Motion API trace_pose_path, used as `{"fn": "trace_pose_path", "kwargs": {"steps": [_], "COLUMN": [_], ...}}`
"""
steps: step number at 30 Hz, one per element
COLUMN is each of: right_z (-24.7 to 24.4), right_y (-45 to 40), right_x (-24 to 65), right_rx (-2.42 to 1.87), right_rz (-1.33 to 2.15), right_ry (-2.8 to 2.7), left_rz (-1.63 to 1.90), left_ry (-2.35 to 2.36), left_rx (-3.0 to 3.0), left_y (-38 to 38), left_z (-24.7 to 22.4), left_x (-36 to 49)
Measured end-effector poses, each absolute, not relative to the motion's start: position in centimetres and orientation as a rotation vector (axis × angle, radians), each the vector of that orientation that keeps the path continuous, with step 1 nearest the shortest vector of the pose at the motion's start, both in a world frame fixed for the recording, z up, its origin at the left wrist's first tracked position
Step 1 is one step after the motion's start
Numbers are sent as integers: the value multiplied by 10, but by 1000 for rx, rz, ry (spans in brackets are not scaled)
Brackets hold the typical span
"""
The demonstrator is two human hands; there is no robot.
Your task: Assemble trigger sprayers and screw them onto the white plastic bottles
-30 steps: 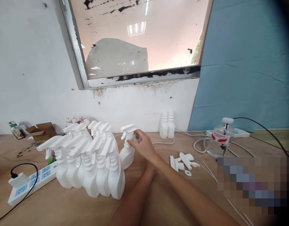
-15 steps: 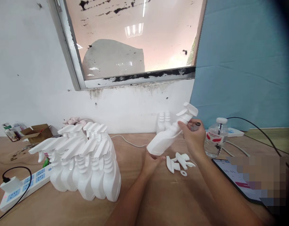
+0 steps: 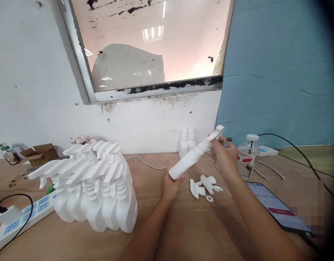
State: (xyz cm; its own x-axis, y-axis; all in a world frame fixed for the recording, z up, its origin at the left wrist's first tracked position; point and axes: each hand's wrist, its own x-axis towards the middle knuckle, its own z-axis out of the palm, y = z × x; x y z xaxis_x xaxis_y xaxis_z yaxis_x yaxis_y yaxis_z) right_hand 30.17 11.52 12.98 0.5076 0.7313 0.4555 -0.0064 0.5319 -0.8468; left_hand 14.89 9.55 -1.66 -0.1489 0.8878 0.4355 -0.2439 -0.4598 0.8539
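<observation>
A white spray bottle (image 3: 191,158) is held tilted above the table, its base toward me and its trigger head up at the right. My left hand (image 3: 172,183) is closed round the base. Fingers of my right hand (image 3: 225,156) grip the neck just below the spray head, and a dark-tipped, pen-like thing sticks out of the same hand. Under the bottle, on the table, lie several loose white trigger parts (image 3: 209,184) and a small white ring (image 3: 209,198). To the left stands a tight group of white spray bottles (image 3: 98,203) with trigger heads on.
Two headless white bottles (image 3: 184,145) stand by the wall. At the right are a clear water bottle (image 3: 247,159) and a phone (image 3: 272,203) with its screen lit. A power strip (image 3: 28,217), a cardboard box (image 3: 40,155) and cables lie on the left.
The held bottle has turned about its length, so its narrow side now faces me. My left hand has moved up and wraps the base more fully.
</observation>
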Motion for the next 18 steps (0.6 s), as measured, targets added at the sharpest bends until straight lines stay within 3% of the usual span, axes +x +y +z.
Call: {"fn": "trace_pose_path", "kwargs": {"steps": [4, 10, 18], "right_z": [132, 135, 140], "right_y": [113, 112, 100], "right_x": [300, 304, 296], "right_rx": [-903, -954, -723], "right_rz": [572, 469, 811], "right_ry": [-873, -790, -1077], "left_rz": [1803, 1567, 1409], "left_ry": [889, 733, 567], "left_rx": [1413, 1192, 780], "left_y": [94, 87, 88], "left_z": [-17, -16, -8], "left_x": [146, 143, 142]}}
